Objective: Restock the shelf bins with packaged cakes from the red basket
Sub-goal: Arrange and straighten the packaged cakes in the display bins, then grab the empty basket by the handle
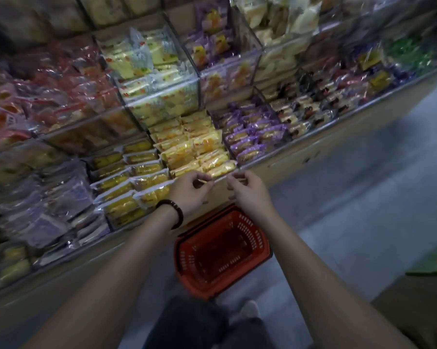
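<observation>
The red basket (222, 250) stands on the floor below my arms and looks empty inside. Straight ahead, a clear shelf bin (233, 144) is packed with yellow packaged cakes (192, 149). My left hand (189, 192), with a dark bead bracelet on the wrist, hovers at the bin's front lip with its fingers loosely curled. My right hand (247, 190) sits just to its right, fingers also loosely curled. Neither hand holds a cake. The fingertips lie close to the frontmost yellow packet (221, 168).
Clear bins of wrapped cakes fill the shelf: darker yellow packets (136, 182) to the left, purple ones (252, 137) to the right, red ones (48, 102) upper left. Grey floor (363, 197) runs along the shelf base. A cardboard box (418, 306) sits at lower right.
</observation>
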